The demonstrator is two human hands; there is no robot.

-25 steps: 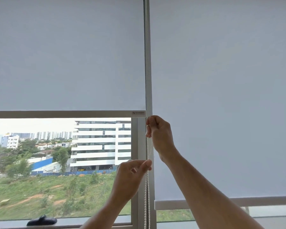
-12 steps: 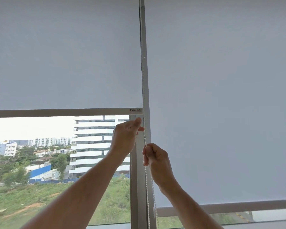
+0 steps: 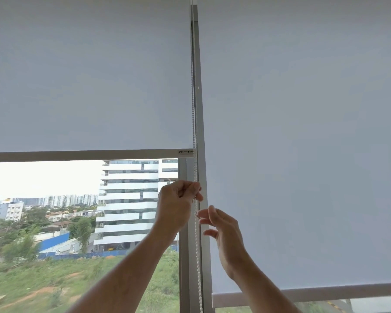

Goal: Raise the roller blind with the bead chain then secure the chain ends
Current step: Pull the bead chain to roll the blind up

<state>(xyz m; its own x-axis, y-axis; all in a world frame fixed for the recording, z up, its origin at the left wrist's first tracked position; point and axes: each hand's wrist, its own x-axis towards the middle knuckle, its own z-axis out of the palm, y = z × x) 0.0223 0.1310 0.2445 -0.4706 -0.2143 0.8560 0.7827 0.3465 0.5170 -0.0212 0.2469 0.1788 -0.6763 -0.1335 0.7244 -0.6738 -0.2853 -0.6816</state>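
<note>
1. Left hand [image 3: 178,206]: fist closed on the bead chain [image 3: 196,240], pinch at the thumb/index tip, about 3 o'clock on the fist. Chain is held just below the bottom bar [image 3: 88,155] of the left roller blind [image 3: 88,75].
2. Right hand [image 3: 224,231]: at 4–5 o'clock from the left hand, lower down. Fingers spread and loose, fingertips [image 3: 200,214] right by the chain. Reads as not gripping, prob. between grabs; contact w/ chain can't be confirmed.
3. Chain: hangs vertical along the window frame post [image 3: 200,109], runs from 12 o'clock up top, past the left blind's edge, thru the left pinch, then out of view at 6 o'clock. Only one strand is clear below the hands; front vs back strand can't be told apart.
4. Left blind: bar sits approx mid-frame, glass open below it, buildings + grass visible. Right blind [image 3: 303,132] at 3 o'clock is far lower, its bar [image 3: 303,294] near the bottom edge.
5. Step, my read: mid-raise, hand-over-hand pull. Blind is only partway up, so securing the chain ends isn't due yet.
6. Next move needs: right hand closes on the same strand, left lets go only after that, pull straight down toward 6 o'clock, keep it parallel to the post so beads don't skip.
7. No cleat/hook for the chain in view, location unknown.
</note>
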